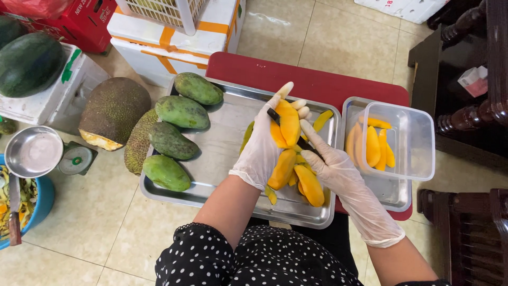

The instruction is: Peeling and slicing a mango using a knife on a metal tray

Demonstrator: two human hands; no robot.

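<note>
My left hand (263,145), in a thin white glove, is closed around a peeled yellow mango (288,123) and holds it above the steel tray (222,153). My right hand (330,164), gloved the same way, grips a knife (296,139). Only a short dark part of the blade shows near the mango; the handle is hidden inside my palm, so I cannot tell its shape. Under my hands lie smooth, wet-looking yellow mango slices (309,185), and some are covered by my wrists.

On the left part of the tray four whole green mangoes (177,139) lie close together, their skin matte and a little spotted. To the right, on a second, smaller tray, stands a clear plastic box (410,143) with more slices inside. Both trays rest on a red table (296,79), mostly hidden.

On the tiled floor, a rough, bumpy jackfruit (114,108) is cut open, and a second piece lies just beside it. Further left stands a scale with a round metal bowl (33,152), and a dark green watermelon (29,63) sits on a white foam box, partly cut off.
</note>
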